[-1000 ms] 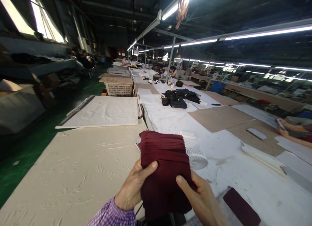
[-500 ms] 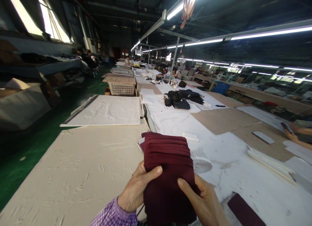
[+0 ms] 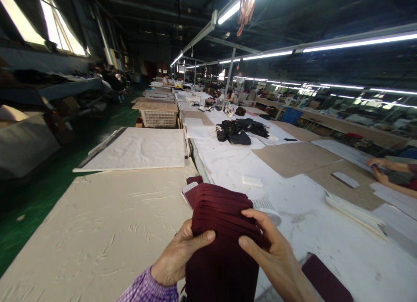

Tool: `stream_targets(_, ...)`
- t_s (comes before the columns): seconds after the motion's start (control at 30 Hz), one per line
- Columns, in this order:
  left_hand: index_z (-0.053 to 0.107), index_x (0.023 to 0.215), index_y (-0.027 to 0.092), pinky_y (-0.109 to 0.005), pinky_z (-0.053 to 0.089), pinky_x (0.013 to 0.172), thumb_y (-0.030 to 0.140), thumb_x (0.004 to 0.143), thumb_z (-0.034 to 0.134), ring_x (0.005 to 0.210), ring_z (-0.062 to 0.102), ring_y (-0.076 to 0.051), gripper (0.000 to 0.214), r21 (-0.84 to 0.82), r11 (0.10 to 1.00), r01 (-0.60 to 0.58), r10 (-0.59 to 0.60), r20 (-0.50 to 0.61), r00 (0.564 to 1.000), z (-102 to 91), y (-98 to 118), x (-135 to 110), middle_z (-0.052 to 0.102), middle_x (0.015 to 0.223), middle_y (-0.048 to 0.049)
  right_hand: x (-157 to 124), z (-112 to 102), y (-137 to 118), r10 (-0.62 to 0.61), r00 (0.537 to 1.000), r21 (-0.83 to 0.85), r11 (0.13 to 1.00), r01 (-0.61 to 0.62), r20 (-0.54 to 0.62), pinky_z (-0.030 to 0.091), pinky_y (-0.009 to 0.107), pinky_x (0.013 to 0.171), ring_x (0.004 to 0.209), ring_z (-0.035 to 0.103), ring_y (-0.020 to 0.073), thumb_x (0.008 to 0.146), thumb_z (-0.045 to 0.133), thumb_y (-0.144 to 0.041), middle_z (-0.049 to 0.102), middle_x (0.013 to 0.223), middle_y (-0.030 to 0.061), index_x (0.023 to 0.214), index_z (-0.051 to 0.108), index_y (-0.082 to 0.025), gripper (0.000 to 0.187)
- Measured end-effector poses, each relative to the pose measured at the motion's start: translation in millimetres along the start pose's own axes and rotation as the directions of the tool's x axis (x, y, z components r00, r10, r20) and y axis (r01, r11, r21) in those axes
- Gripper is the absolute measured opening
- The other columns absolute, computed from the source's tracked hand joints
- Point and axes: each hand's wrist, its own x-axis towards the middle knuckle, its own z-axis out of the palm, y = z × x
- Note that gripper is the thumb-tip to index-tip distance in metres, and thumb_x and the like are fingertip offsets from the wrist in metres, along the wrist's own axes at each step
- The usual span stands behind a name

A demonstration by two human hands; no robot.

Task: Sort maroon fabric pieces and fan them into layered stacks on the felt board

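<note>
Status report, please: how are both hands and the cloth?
Left hand gripping dark red cloth stack. Right hand touching its right side. White fan beyond, partly hidden; nothing seen blocking the hands.

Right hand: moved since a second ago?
Yes, partly. Against the white slatted object, the right hand has raised its index finger towards it, onto the maroon fabric stack; the thumb has barely shifted.

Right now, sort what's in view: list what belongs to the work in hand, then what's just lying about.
In the work:
maroon fabric stack, held in left hand, right hand at its edge
loose maroon piece, probably: matching colour

Lying about, apparently:
white fan-like grille
dark cloth pile
plastic basket
</note>
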Motion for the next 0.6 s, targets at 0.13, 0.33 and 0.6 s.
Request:
stream_targets(0.13, 0.071, 0.087, 0.015, -0.027, 0.054, 0.069, 0.019, 0.066, 0.077, 0.072, 0.069, -0.02, 0.023, -0.031, 0.999, -0.023, 0.023, -0.011, 1.0, -4.3, 0, 4, 0.073, 0.084, -0.0075, -4, 6, 7, 0.037, 0.999, 0.112, 0.993, -0.04, 0.028, 0.053, 0.031, 0.076, 0.089, 0.064, 0.0219, 0.072, 0.068, -0.042, 0.068, 0.1, 0.0055, 0.108, 0.056, -0.023, 0.043)
stream_targets(0.33, 0.069, 0.09, 0.014, -0.026, 0.054, 0.07, 0.017, 0.07, 0.073, 0.074, 0.068, -0.019, 0.021, -0.068, 0.995, -0.074, 0.073, -0.014, 0.997, -4.2, -4, 7, 0.073, 0.087, -0.0082, -5, 12, 15, 0.039, 0.999, -0.044, 0.998, -0.039, 0.005, 0.05, 0.04, 0.088, 0.101, 0.061, 0.0282, 0.077, 0.063, -0.047, 0.069, 0.103, 0.0087, 0.105, 0.065, -0.019, 0.04)
stream_targets(0.6, 0.068, 0.09, 0.014, -0.025, 0.053, 0.07, 0.017, 0.064, 0.077, 0.075, 0.069, -0.019, 0.028, -0.064, 0.994, -0.093, 0.095, 0.024, 0.995, -5.3, -8, 6, 0.073, 0.086, -0.0073, -4, 11, 18, -0.016, 0.999, -0.19, 0.982, 0.008, -0.038, 0.051, 0.04, 0.085, 0.095, 0.063, 0.0284, 0.079, 0.061, -0.046, 0.07, 0.099, 0.0094, 0.108, 0.066, -0.017, 0.042)
